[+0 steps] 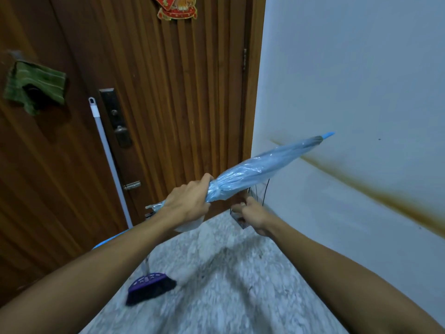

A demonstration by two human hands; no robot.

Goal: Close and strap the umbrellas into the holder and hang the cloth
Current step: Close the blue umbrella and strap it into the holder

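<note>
Left hand [190, 201] fingers wrap a closed blue umbrella [260, 169] sleeved in clear plastic, tip pointing far right. Right hand [252, 216] pinches a wire holder [261, 196] by the wall. Green cloth [36, 86] hangs on the door [168, 92], far left.

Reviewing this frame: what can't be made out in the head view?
- Holder: mostly hidden behind the right hand; its shape is unclear.
- What the right hand grips: small and dark, not identifiable.
- Blue umbrella: handle end covered by the left hand and forearm; whether it is strapped cannot be told.
- Green cloth: what it hangs on is covered by the cloth.
- Broom: motion-blurred.
</note>
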